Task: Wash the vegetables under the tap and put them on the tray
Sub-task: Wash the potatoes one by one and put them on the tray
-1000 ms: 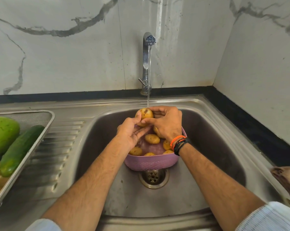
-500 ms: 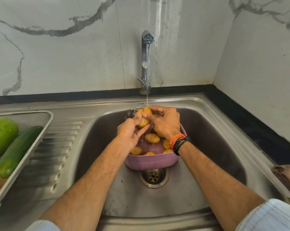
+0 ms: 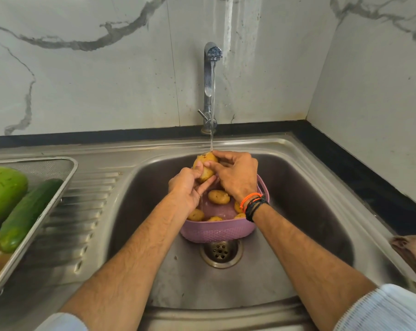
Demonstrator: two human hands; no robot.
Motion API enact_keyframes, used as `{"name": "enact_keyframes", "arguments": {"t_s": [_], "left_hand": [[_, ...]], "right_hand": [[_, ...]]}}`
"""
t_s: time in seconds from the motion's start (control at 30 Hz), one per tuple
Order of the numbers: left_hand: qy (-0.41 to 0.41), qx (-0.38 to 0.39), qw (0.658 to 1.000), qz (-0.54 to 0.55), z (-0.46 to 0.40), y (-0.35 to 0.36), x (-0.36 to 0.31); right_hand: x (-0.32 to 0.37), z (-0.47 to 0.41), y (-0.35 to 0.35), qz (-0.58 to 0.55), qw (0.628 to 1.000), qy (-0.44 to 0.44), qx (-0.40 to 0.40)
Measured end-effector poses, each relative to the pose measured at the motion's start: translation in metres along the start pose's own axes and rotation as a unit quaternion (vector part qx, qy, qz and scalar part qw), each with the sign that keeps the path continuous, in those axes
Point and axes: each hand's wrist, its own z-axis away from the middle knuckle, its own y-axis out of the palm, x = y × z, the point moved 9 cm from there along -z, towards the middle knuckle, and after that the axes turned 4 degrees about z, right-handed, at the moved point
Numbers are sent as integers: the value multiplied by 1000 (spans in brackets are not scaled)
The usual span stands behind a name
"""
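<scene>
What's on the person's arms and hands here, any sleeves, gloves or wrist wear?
No gloves: both the left hand and the right hand are bare. The forearms are bare and hairy. Pale, ribbed sleeves are pushed up near the elbows, the left sleeve and the right sleeve. The right wrist carries an orange thread band and several black cord bands. No rings or watch visible.

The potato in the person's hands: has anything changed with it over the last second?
Little. Both hands still hold the potato under the tap stream; the right hand has shifted its fingers over the top and the left hand cups it from below, so it has turned a bit. The pink basket, its other potatoes and the cucumber on the tray stayed put.
</scene>
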Motion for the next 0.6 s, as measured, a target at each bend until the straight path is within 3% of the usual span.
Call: {"name": "enact_keyframes", "arguments": {"t_s": [0.17, 0.47, 0.6], "left_hand": [[5, 1, 1000, -15, -1, -1, 0], [4, 32, 997, -71, -4, 3, 0], [9, 26, 998, -58, -6, 1, -1]], "right_hand": [[-1, -2, 17, 48, 994, -9, 93], [-12, -6, -11, -39, 998, 37, -16], [-6, -7, -6, 44, 999, -4, 22]]}}
